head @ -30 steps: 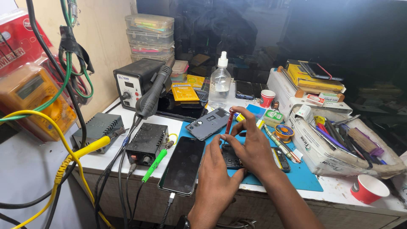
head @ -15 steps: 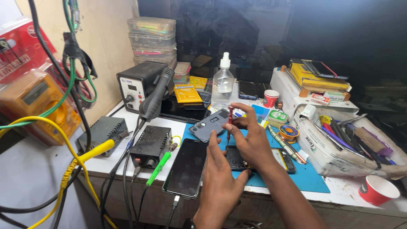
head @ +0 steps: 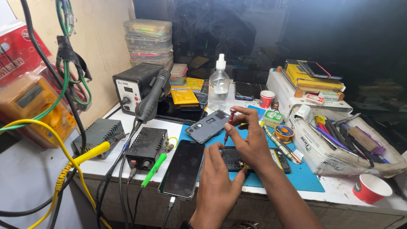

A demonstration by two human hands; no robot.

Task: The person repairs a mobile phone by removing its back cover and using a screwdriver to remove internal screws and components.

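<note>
My right hand [head: 248, 138] pinches a thin red-handled screwdriver [head: 229, 123] upright, its tip down on an opened black phone [head: 234, 160] lying on the blue work mat [head: 296, 176]. My left hand [head: 216, 180] rests on the near left edge of that opened phone and steadies it. A grey phone back cover [head: 208, 126] lies on the mat just beyond the screwdriver. A black phone with a dark screen [head: 183, 168] lies face up to the left, with a cable plugged into its near end.
A hot-air station [head: 132, 87] with its handpiece [head: 151, 101], two black power boxes [head: 147, 146], a clear bottle [head: 218, 87], stacked plastic boxes [head: 147, 42], a white bag of tools [head: 339, 146] and red paper cups [head: 369, 188] crowd the bench. Yellow and green cables [head: 59, 169] hang on the left.
The view has shifted closer to the bench. My right hand has brought the screwdriver upright onto the opened phone, and my left hand has settled on the phone's edge.
</note>
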